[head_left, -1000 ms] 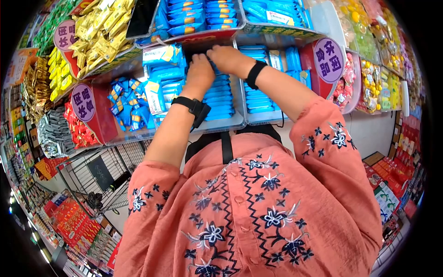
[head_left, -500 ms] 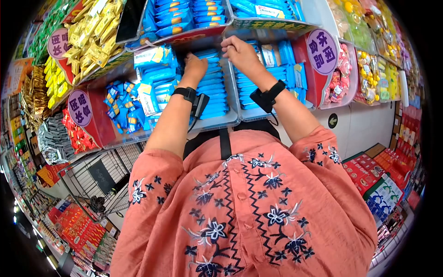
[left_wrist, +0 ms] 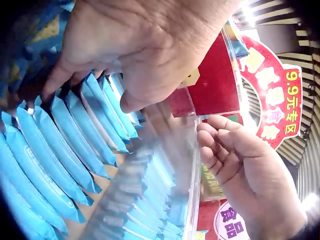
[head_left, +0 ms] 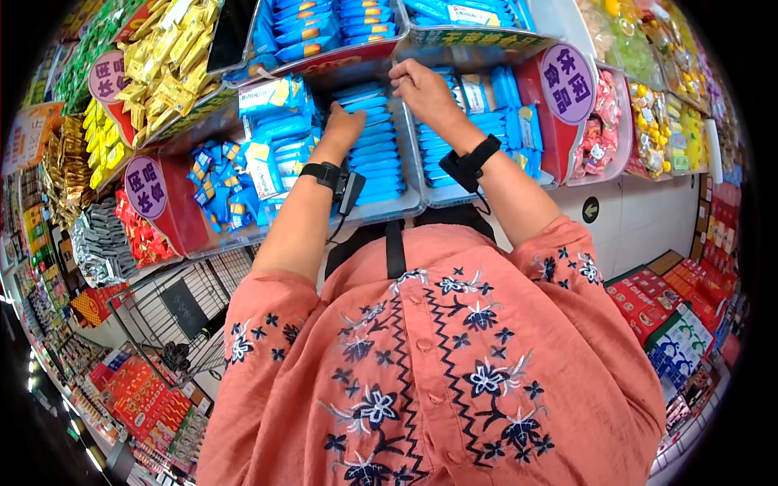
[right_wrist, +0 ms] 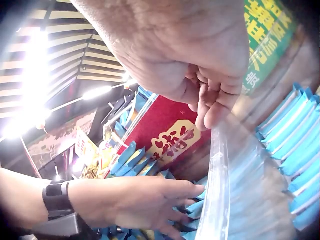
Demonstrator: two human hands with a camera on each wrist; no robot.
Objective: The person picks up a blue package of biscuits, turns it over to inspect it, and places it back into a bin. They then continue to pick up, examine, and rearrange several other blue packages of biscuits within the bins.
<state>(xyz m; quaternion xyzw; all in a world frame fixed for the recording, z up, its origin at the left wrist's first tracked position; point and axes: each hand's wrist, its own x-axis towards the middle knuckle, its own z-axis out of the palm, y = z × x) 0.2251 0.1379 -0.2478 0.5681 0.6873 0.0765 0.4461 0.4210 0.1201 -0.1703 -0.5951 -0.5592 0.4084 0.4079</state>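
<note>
My left hand (head_left: pixel 344 130) lies over the far left end of a row of thin blue snack packets (head_left: pixel 378 158). In the left wrist view, its thumb and fingers spread across the upper edges of several packets (left_wrist: pixel 75 140). My right hand (head_left: pixel 425 93) hovers at the back by the clear divider (right_wrist: pixel 216 185) between two compartments. Its fingers are loosely curled, with fingertips right at the divider's top edge in the right wrist view, and nothing shows in its grasp. More blue packets (head_left: pixel 458 142) line the right compartment.
Left of the row lie stacked blue packets (head_left: pixel 279 125) and small loose blue-and-orange packets (head_left: pixel 223 186). An upper tier of bins (head_left: pixel 324 28) overhangs the back. A red side panel (head_left: pixel 539 105) bounds the right. A wire shopping cart (head_left: pixel 182 308) stands at lower left.
Both hands were together at the far end of the row. My right hand has lifted away rightward to the divider; my left has shifted slightly and stays at the row's left side.
</note>
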